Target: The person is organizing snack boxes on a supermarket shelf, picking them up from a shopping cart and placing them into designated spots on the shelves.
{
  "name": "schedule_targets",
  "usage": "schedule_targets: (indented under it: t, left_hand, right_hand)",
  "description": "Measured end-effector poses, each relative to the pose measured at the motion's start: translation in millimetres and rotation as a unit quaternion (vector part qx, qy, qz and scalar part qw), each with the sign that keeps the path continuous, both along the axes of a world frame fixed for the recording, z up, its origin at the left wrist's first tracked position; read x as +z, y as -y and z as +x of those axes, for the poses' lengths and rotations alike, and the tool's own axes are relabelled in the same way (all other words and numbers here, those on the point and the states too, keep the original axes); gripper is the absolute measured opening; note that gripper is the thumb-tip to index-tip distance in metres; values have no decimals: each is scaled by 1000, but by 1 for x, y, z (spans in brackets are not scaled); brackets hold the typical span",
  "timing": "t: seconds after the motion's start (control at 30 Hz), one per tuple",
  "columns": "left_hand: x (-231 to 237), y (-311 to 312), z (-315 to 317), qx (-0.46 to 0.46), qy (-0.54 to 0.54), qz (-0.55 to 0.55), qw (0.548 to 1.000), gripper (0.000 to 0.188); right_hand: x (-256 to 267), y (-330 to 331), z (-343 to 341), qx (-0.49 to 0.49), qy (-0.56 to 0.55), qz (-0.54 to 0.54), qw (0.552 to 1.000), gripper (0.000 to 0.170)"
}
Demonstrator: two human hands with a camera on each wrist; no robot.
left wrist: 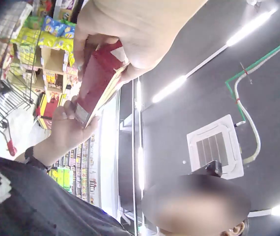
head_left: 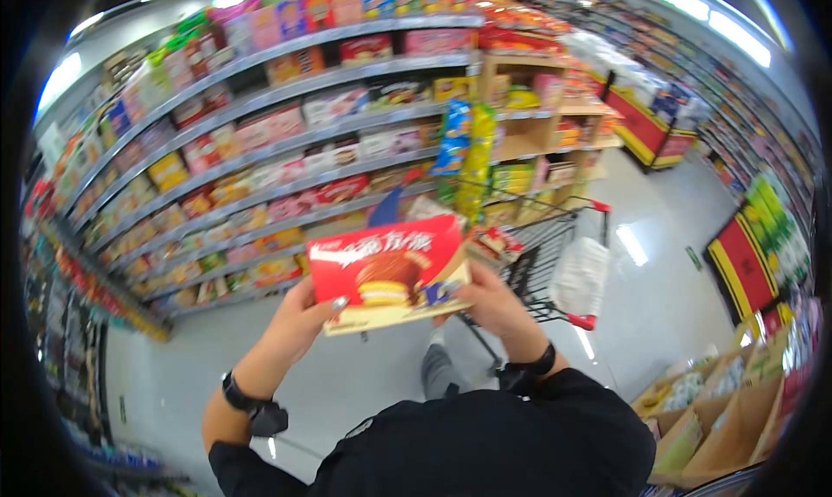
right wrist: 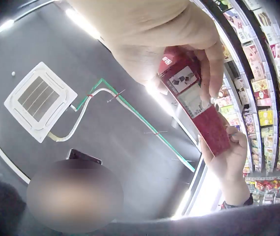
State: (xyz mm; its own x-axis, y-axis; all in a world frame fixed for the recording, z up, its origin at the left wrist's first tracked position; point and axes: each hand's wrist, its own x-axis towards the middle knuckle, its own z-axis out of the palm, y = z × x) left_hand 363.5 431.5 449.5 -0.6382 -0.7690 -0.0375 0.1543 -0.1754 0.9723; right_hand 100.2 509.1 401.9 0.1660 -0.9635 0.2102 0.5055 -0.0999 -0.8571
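Note:
A red and cream box of chocolate-coated cakes (head_left: pixel 390 272), with a cake pictured on its front, is held up before the chest. My left hand (head_left: pixel 299 324) grips its left end, thumb over the front face. Around the opposite end curls my right hand (head_left: pixel 492 302), its thumb also on the front. In the left wrist view the box (left wrist: pixel 99 78) appears edge-on between both hands. Small printed pictures and a pale label mark one narrow side of the box (right wrist: pixel 213 128) in the right wrist view.
Long shelves (head_left: pixel 286 142) of packaged snacks curve along the left. A shopping cart (head_left: pixel 529 267) stands just beyond the right hand, with a white bag (head_left: pixel 579 276) at its side. Cardboard bins (head_left: pixel 719 419) sit at lower right; a red-and-yellow display (head_left: pixel 650 124) stands farther back.

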Motion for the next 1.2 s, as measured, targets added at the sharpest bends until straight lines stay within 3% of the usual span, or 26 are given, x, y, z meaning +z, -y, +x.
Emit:
schedule_targets:
  t: [0.1,0.27,0.47,0.57,0.67,0.83,1.1,1.2]
  left_hand:
    - [-13,-9,1,-20,-47,99,994,42]
    - [-10,-18,-7,-87,-82,203,972,40]
    - [6,-30,-5,-137,-85,179,971,44]
    - [4,-33,-2,-160,-128,252,946,47]
    - [13,-37,-10,-173,-144,256,940,50]
    - [10,-38,-21,-156,-177,247,940,48]
    - [11,-43,-8,-104,-165,247,949,46]
    - [8,-48,-2,-66,-168,251,951,45]
  right_hand:
    - [7,-16,-5,0,-53,25,998,44]
    - [34,-37,-25,-18,-198,-33,979,48]
    - [40,-47,-28,-33,-190,-60,979,50]
    - [35,-50,-28,-51,-223,-76,970,50]
    - [38,-54,-28,-89,-268,-104,954,50]
    - [50,-56,-22,-112,-247,-63,960,47]
    - [48,-37,-18,-98,-347,-104,927,45]
    - [24,-18,-14,-121,-357,-86,922,45]
